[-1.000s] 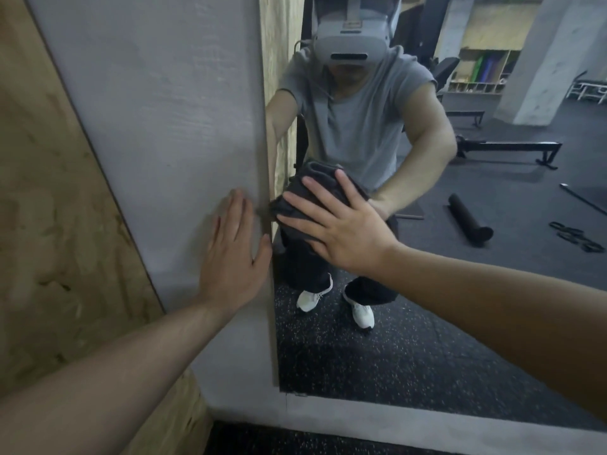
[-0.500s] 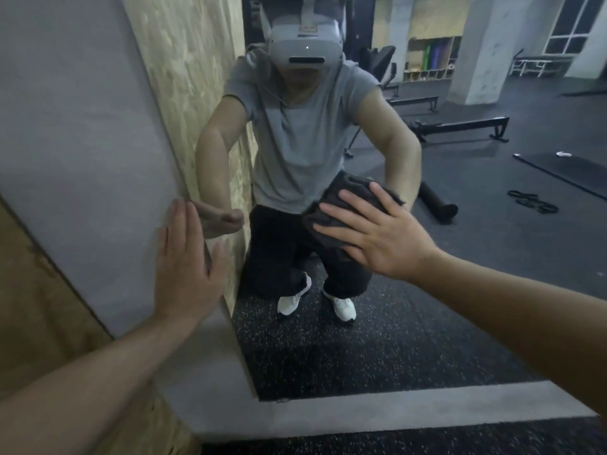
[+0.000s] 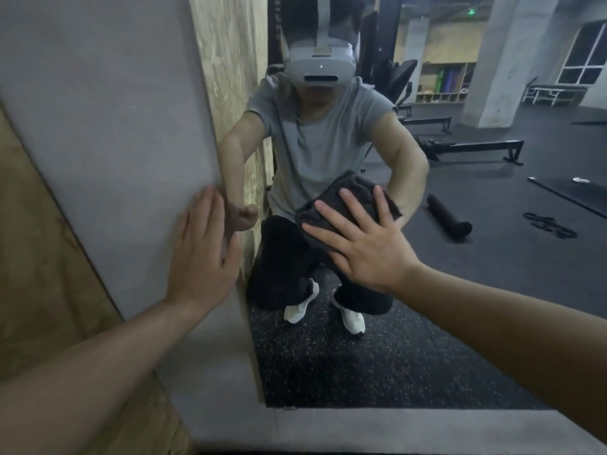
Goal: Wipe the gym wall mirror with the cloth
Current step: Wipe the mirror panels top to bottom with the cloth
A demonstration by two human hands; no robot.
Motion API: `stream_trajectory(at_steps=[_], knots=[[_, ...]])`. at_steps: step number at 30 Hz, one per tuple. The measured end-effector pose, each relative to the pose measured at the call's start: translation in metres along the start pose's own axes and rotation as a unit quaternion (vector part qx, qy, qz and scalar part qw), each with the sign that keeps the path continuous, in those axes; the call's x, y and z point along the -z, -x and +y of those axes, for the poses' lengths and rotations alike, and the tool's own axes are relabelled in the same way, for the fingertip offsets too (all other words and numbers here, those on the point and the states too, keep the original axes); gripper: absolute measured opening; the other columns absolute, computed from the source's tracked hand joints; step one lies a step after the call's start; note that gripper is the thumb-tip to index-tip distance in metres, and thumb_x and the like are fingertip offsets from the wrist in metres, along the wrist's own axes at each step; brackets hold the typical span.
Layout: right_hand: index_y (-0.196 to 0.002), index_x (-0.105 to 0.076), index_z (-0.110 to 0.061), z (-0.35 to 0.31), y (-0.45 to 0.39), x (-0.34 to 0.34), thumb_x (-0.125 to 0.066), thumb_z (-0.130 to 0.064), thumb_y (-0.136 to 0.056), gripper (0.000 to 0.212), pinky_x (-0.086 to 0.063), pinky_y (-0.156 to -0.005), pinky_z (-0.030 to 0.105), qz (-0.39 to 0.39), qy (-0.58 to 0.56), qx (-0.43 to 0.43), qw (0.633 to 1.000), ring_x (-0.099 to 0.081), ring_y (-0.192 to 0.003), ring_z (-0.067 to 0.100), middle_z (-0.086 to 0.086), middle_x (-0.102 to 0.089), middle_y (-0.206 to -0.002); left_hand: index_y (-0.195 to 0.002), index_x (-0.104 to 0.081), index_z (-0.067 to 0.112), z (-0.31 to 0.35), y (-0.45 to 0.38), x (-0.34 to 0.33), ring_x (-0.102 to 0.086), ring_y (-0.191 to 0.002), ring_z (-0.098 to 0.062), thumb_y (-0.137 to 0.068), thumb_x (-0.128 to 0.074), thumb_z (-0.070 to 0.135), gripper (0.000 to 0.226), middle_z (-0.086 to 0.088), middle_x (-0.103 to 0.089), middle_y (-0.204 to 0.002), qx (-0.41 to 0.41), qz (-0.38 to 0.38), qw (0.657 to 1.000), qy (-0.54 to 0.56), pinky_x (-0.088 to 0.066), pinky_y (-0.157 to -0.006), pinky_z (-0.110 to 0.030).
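Head view: the mirror (image 3: pixel 460 290) is filling the right, reflecting me crouching; my left hand (image 3: pixel 200 254) is lying flat, fingers straight, on the grey wall (image 3: pixel 108 126); my right hand (image 3: pixel 364 244) (fingers spread) is pressing the dark cloth (image 3: pixel 331 201) against the glass.

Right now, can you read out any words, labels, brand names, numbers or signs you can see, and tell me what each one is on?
No text can be read.
Green lit sign, reflected high in the mirror: too small and blurred to read.
Headset in the reflection: no legible marking.
Cloth: no label shows.
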State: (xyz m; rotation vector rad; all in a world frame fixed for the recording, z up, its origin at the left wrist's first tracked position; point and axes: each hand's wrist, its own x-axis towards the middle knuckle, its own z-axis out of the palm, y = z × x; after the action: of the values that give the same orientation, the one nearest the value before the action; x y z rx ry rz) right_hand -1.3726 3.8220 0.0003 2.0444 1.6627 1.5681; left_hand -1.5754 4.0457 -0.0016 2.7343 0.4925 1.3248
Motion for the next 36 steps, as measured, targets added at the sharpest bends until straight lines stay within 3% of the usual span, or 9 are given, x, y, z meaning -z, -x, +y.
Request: stream_trajectory(at_steps=[5, 10, 18, 21, 25, 30, 36], knots=[[-0.161, -0.030, -0.032, -0.076, -0.066, -0.009, -0.045, -0.046, -0.101, 0.063, 0.010, -0.123, 0.063, -0.018, -0.006, 0.094, 0.995, -0.010, -0.158, 0.033, 0.000, -0.019, -0.171, -0.158, -0.027, -0.001, -0.014, 0.014, -0.003, -0.013, -0.158, -0.029, -0.102, -0.023, 0.043, 0.072, -0.018, -0.017, -0.169, 0.022, 0.003, 1.000, 0.001, -0.010, -0.128, -0.045], [-0.151, -0.051, -0.029, -0.112, -0.087, -0.021, -0.051, -0.046, -0.100, 0.053, 0.013, -0.124, 0.058, -0.002, 0.002, 0.093, 0.996, -0.016, -0.158, 0.030, -0.001, -0.027, -0.169, -0.160, -0.024, 0.002, -0.019, 0.034, -0.013, -0.011, -0.158, -0.024, -0.101, -0.023, 0.043, 0.072, -0.015, -0.014, -0.170, 0.023, -0.002, 1.000, 0.014, -0.008, -0.128, -0.041], [-0.161, -0.030, -0.034, -0.052, -0.010, -0.025, -0.037, -0.044, -0.105, 0.058, 0.003, -0.127, 0.053, 0.018, 0.006, 0.074, 0.997, -0.016, -0.158, 0.027, -0.003, -0.022, -0.170, -0.157, -0.027, -0.004, 0.003, 0.047, -0.043, -0.013, -0.157, -0.030, -0.101, -0.026, 0.040, 0.072, -0.019, -0.015, -0.169, 0.029, 0.020, 0.999, 0.012, -0.012, -0.128, -0.049], [-0.161, -0.031, -0.034, -0.012, 0.038, -0.026, -0.043, -0.045, -0.106, 0.058, -0.003, -0.128, 0.056, 0.025, 0.023, 0.053, 0.998, -0.016, -0.158, 0.028, -0.003, -0.024, -0.170, -0.157, -0.024, -0.006, 0.016, 0.046, -0.050, -0.016, -0.155, -0.033, -0.099, -0.028, 0.037, 0.073, -0.021, -0.017, -0.168, 0.056, 0.038, 0.997, 0.034, -0.016, -0.127, -0.052], [-0.160, -0.035, -0.033, 0.038, 0.100, -0.025, -0.049, -0.043, -0.104, 0.058, -0.010, -0.126, 0.061, 0.050, 0.052, -0.019, 0.997, -0.020, -0.157, 0.031, 0.001, -0.029, -0.168, -0.160, -0.019, -0.003, 0.018, 0.044, -0.052, -0.011, -0.157, -0.027, -0.097, -0.027, 0.045, 0.079, -0.017, -0.012, -0.170, 0.070, 0.039, 0.996, 0.030, -0.011, -0.129, -0.044], [-0.160, -0.032, -0.033, 0.071, 0.154, -0.018, -0.042, -0.043, -0.106, 0.056, -0.017, -0.122, 0.067, 0.043, 0.055, -0.088, 0.994, -0.020, -0.157, 0.036, 0.004, -0.027, -0.168, -0.159, -0.026, -0.001, 0.020, 0.039, -0.049, -0.006, -0.158, -0.020, -0.094, -0.033, 0.048, 0.082, -0.010, -0.010, -0.172, 0.107, 0.047, 0.987, 0.111, -0.006, -0.129, -0.038], [-0.160, -0.032, -0.034, 0.041, 0.113, -0.024, -0.043, -0.044, -0.104, 0.059, -0.005, -0.122, 0.071, 0.047, 0.041, -0.107, 0.992, -0.015, -0.155, 0.045, 0.006, -0.022, -0.169, -0.158, -0.031, 0.003, 0.016, 0.038, -0.044, -0.005, -0.157, -0.011, -0.093, -0.039, 0.044, 0.077, -0.003, -0.011, -0.172, 0.112, 0.032, 0.978, 0.174, -0.005, -0.125, -0.027]])
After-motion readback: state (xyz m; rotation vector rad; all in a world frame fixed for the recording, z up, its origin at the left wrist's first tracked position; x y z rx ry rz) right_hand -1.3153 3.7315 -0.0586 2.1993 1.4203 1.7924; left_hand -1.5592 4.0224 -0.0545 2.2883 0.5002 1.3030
